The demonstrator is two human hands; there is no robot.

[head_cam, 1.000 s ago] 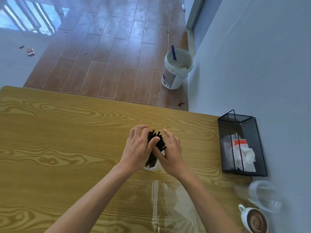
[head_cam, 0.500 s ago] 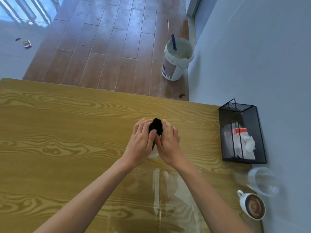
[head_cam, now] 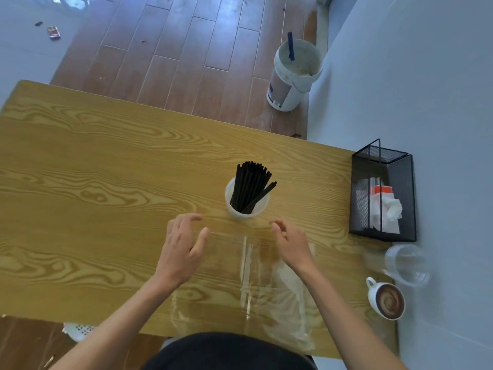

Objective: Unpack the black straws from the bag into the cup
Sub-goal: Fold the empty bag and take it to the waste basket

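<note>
A clear plastic bag [head_cam: 269, 284] lies flat at the near edge of the wood-grain tabletop [head_cam: 93, 182]. Over it hover the left hand [head_cam: 184, 249] and right hand [head_cam: 290, 245], both empty with fingers loosely spread. Just beyond and between them the cup [head_cam: 246, 200] stands holding the black straws [head_cam: 250, 186]. Past the tabletop lies plank floor [head_cam: 170, 49], with a white bucket [head_cam: 290, 78] by the wall.

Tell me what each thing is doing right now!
black straws: standing in the cup, leaning
cup: upright
bag: lying flat, looks empty
left hand: open, holding nothing
right hand: open, holding nothing
coffee mug: upright, full
clear glass: looks empty
</note>
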